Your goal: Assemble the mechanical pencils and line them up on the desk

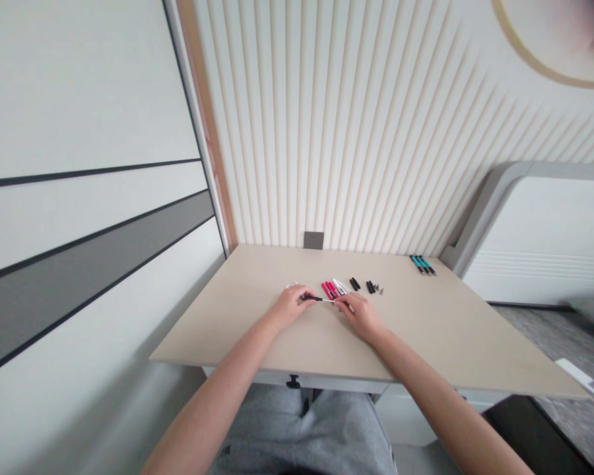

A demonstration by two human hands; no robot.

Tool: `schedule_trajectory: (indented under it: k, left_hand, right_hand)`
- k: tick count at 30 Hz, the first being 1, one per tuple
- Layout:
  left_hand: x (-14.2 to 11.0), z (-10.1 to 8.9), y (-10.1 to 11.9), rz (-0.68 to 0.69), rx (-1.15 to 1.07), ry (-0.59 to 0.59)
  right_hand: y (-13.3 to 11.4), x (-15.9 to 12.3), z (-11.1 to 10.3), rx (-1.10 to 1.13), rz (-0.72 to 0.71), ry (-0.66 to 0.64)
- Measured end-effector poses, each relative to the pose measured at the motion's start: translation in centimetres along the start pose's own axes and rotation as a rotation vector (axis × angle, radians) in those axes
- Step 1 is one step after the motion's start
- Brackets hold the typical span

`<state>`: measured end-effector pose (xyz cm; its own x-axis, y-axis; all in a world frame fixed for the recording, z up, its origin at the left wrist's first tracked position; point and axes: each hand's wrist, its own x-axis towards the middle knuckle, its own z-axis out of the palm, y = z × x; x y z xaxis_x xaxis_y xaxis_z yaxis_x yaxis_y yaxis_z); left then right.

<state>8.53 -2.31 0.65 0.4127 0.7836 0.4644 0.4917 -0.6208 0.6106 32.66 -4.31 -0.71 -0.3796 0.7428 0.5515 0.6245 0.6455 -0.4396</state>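
Note:
My left hand (294,305) pinches a black pen part (311,297) above the desk. A thin white stick like a pen refill (328,301) runs from its right end to the fingertips of my right hand (360,313), which are closed on it. Just behind my right hand lie several pink pen barrels (328,289) and white pen barrels (341,286). Short black pen pieces (355,284) and small metal tips (379,289) lie further right. Some small pale pieces (292,285) sit behind my left hand, partly covered by it.
Three teal and black pens (422,265) lie at the back right of the beige desk (257,336). A dark wall socket (313,240) sits at the desk's rear edge. On the left stands a white cabinet (103,316), on the right a grey-white headboard (539,231).

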Motion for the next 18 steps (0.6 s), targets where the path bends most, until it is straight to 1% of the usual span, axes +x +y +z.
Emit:
schedule_trajectory:
  k: [4,8,11,14,18]
  left_hand:
    - [0.2,-0.1,-0.1,0.008,0.06,0.036]
    - [0.2,-0.4,-0.1,0.022,0.035,0.017]
    - [0.2,-0.5,0.0,0.008,0.011,0.039]
    - [0.2,-0.6,-0.1,-0.006,0.024,0.086]
    - [0.2,-1.4,-0.9,-0.04,0.099,0.193]
  right_hand:
    - [0.3,0.0,0.1,0.007,0.006,-0.003]
    - [0.2,0.1,0.0,0.012,0.005,-0.027]
    - [0.2,0.1,-0.1,0.021,0.027,-0.028]
    - [0.5,0.1,-0.1,0.007,0.072,-0.019]
    - [1.2,0.1,0.2,-0.026,0.132,0.008]
